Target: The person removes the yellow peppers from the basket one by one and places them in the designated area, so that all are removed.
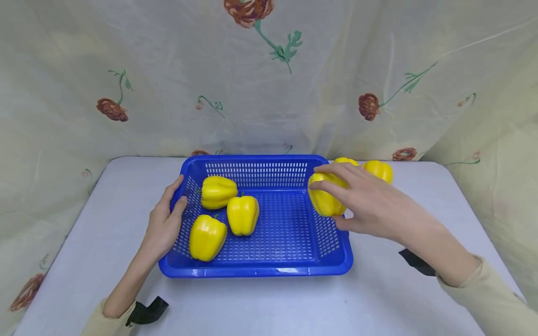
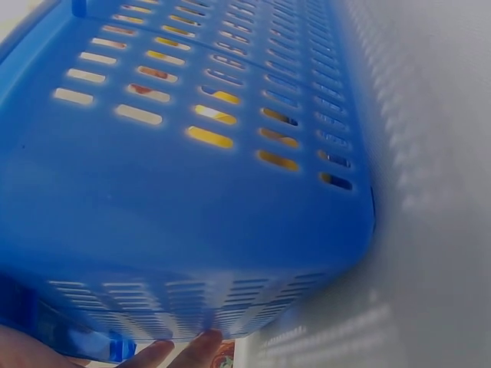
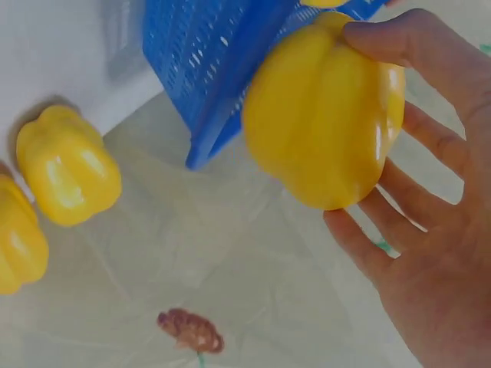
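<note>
My right hand [image 1: 370,200] grips a yellow bell pepper [image 1: 326,193] over the right rim of a blue plastic basket [image 1: 256,270]. In the right wrist view the thumb and fingers wrap the held bell pepper [image 3: 322,115] from one side. At the basket's left rim, my left hand [image 1: 164,224] holds on, thumb on the inner side and fingers outside. Three yellow bell peppers lie in the basket's left half: one at the back [image 1: 218,192], one nearer the middle [image 1: 243,215] and one at the front [image 1: 208,238]. The left wrist view mostly shows the basket wall [image 2: 153,207].
Two more yellow bell peppers, one partly hidden [image 1: 346,161] and one further right [image 1: 379,171], sit on the white table [image 1: 269,308] behind my right hand. A flowered curtain [image 1: 168,70] hangs along the table's back edge. Black straps [image 1: 147,311] hang at both wrists.
</note>
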The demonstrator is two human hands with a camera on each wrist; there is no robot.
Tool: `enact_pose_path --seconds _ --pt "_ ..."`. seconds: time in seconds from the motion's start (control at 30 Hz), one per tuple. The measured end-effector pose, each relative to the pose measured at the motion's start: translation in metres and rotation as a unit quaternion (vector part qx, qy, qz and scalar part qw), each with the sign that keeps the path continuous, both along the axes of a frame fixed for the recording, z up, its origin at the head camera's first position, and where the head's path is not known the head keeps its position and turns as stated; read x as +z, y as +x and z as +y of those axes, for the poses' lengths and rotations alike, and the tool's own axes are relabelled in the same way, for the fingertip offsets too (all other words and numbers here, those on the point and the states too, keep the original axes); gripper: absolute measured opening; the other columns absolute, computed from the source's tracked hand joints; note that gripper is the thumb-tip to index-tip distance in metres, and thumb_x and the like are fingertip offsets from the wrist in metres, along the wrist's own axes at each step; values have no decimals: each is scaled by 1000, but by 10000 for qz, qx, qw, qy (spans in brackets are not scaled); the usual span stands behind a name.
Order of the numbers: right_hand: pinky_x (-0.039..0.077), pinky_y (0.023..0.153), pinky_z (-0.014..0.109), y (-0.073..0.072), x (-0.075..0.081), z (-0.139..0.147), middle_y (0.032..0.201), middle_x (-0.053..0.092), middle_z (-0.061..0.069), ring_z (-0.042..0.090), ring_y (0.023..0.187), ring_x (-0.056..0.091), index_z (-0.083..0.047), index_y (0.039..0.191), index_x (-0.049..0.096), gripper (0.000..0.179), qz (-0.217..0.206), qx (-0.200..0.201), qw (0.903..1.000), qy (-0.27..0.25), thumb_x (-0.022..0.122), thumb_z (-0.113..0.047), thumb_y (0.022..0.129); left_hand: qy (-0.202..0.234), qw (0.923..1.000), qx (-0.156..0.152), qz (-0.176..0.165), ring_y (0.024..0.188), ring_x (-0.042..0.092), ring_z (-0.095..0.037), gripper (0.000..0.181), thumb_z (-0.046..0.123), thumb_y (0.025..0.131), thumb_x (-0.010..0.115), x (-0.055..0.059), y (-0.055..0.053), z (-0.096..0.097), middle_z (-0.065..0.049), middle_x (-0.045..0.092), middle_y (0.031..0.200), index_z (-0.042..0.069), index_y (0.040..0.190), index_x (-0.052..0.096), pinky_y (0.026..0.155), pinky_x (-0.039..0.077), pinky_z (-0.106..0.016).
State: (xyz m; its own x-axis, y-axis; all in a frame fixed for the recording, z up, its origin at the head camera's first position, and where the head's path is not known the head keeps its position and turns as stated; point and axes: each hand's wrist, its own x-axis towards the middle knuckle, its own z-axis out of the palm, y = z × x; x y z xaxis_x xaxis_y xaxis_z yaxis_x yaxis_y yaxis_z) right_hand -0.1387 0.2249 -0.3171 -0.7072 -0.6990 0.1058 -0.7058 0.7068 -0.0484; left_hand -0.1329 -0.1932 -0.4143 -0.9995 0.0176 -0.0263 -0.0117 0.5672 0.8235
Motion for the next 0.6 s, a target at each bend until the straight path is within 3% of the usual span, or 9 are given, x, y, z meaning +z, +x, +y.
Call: enact_pose_path --seconds 0.3,0.43,0.6 --pt "53 115 62 -9 -1 24 154 56 13 38 141 54 -23 141 62 75 395 -309 9987 -9 98 -12 76 32 10000 29 -34 162 32 -51 60 23 118 36 -1 1 -1 -22 25 178 17 174 17 127 32 -72" --pt "52 116 63 -13 -3 36 157 55 13 39 144 52 -23 146 60 82 305 -754 9966 133 99 -10 75 18 10000 41 -24 162 32 -50 60 23 117 36 -1 1 0 -22 26 178 16 174 18 127 33 -71" --pt "54 113 65 -18 -4 54 158 54 15 42 143 52 -17 151 58 87 207 -1040 9943 62 98 -9 74 -17 10000 36 46 161 33 -51 59 21 117 36 0 0 0 -23 27 178 15 174 19 126 34 -71"
